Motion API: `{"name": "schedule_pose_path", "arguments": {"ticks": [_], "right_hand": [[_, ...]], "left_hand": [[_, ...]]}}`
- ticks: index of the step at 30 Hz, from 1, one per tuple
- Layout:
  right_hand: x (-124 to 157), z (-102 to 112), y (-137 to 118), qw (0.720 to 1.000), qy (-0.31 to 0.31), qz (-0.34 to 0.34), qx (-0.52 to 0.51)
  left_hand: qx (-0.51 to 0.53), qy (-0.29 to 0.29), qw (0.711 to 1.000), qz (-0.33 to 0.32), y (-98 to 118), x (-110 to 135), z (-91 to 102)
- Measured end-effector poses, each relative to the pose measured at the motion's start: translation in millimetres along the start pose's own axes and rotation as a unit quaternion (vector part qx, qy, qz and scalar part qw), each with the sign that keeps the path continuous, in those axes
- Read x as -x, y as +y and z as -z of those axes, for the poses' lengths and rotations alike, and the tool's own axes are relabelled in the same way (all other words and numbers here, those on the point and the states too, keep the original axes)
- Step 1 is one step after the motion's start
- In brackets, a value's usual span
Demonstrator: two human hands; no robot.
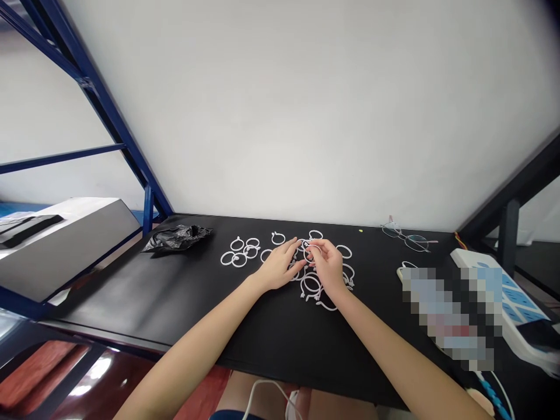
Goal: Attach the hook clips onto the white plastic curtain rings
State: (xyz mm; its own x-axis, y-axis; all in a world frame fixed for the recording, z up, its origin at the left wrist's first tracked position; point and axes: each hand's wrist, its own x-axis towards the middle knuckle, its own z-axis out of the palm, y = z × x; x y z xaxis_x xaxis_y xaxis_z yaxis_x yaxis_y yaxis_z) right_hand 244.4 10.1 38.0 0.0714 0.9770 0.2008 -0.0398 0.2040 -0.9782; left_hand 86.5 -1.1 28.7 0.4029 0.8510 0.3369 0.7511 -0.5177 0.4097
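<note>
Several white plastic rings lie on a black table [184,297]. One loose group of rings [240,252] sits to the left, and a denser heap of rings [326,280] sits under and around my hands. My right hand [327,265] pinches one white ring [312,252] between thumb and fingertips, just above the heap. My left hand [280,265] rests beside it with fingers stretched toward the same ring, its fingertips touching or nearly touching the ring.
A crumpled black plastic bag [178,237] lies at the table's left rear. A pair of glasses [409,238] lies at the right rear. A white and blue power strip [507,291] runs along the right edge. Blue shelving posts [149,201] stand left; a white wall is close behind.
</note>
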Motion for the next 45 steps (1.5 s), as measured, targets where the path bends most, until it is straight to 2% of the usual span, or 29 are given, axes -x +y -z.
{"name": "schedule_pose_path", "arguments": {"ticks": [5, 10, 14, 16, 18, 21, 25, 27, 29, 33, 38, 45], "right_hand": [[-4.2, 2.6, -0.2, 0.999, 0.030, -0.005, -0.026], [-9.1, 4.3, 0.3, 0.995, 0.075, -0.030, -0.051], [-8.5, 3.2, -3.2, 0.993, 0.079, -0.053, -0.068], [-6.9, 2.3, -6.1, 0.993, 0.066, -0.054, -0.078], [-5.1, 1.4, -8.8, 0.993, 0.045, -0.056, -0.092], [-3.6, 1.1, -11.6, 0.987, 0.006, -0.084, -0.134], [-3.8, 3.0, -15.8, 0.962, -0.086, -0.170, -0.197], [-4.4, 4.3, -18.5, 0.953, -0.123, -0.181, -0.210], [-5.2, 5.4, -20.4, 0.949, -0.143, -0.181, -0.217], [-6.7, 6.6, -19.8, 0.936, -0.180, -0.202, -0.224], [-6.5, 7.0, -19.3, 0.926, -0.226, -0.184, -0.238], [-6.4, 5.7, -23.9, 0.906, -0.258, -0.209, -0.261]], "left_hand": [[-0.010, -0.020, 1.000, -0.011, 3.0, 4.5, 6.1], [-0.047, -0.033, 0.998, 0.023, -2.4, 7.8, 5.5], [-0.104, 0.008, 0.992, 0.070, -8.8, 7.5, -2.0], [-0.135, 0.042, 0.985, 0.099, -6.3, 7.3, -4.1], [-0.143, 0.061, 0.983, 0.100, 1.3, 7.6, -3.2], [-0.111, 0.074, 0.991, 0.025, 18.8, 8.4, 2.2], [-0.048, 0.113, 0.989, -0.078, 35.0, 8.6, 5.9], [-0.023, 0.141, 0.985, -0.102, 34.5, 7.8, 4.3], [-0.008, 0.188, 0.974, -0.123, 29.6, 6.3, 2.0], [0.007, 0.245, 0.953, -0.178, 19.2, 3.0, 0.5], [0.002, 0.292, 0.934, -0.207, 18.7, 1.1, 3.8], [0.016, 0.334, 0.917, -0.217, 14.9, 1.7, 5.6]]}}
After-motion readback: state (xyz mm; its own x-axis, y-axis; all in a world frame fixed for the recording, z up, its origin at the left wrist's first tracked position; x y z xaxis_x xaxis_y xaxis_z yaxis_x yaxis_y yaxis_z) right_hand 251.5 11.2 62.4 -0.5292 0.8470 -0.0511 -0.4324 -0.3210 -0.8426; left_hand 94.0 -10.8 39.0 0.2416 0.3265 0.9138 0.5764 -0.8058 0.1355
